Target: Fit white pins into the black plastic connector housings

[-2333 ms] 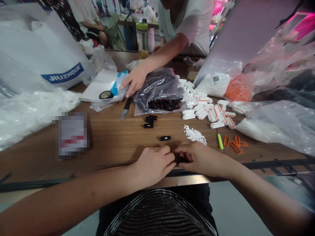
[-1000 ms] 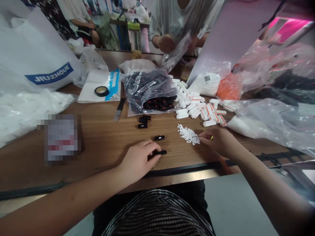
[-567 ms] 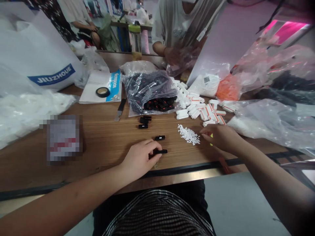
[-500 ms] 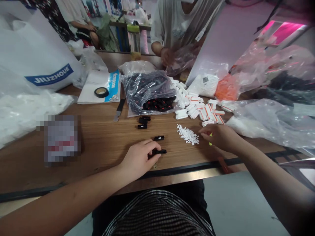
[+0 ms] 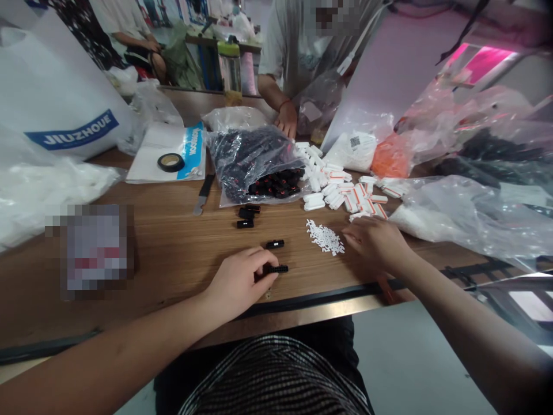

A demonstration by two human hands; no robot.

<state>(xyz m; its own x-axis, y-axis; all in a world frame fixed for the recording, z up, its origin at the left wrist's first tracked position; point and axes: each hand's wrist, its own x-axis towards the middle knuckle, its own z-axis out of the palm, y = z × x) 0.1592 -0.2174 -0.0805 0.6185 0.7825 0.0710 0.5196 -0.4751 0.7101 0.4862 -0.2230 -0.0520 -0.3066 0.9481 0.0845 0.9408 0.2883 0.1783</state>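
My left hand (image 5: 242, 279) is closed on a small black plastic part (image 5: 281, 268), holding it against the wooden table near its front edge. Just beyond the fingers lies another black plastic part (image 5: 275, 244) with white marks on top. A few more black parts (image 5: 245, 223) sit farther back. My right hand (image 5: 377, 241) hovers at the right side of a pile of tiny white pieces (image 5: 325, 237). Its fingers are drawn together in a pinch, and what they hold is hidden. Behind it are white blocks (image 5: 359, 197), some with orange stripes.
A clear bag of black parts (image 5: 259, 161) lies at the back, with a co-worker's hand (image 5: 287, 120) behind it. A knife (image 5: 204, 195), black tape roll (image 5: 171, 162) and booklet (image 5: 147, 144) lie left. Plastic bags (image 5: 470, 213) fill the right side.
The view has shifted slightly. A yellow-green bit seen by my right hand is now out of sight. The co-worker's hand has come down beside the bag of black parts. My left hand keeps its hold.
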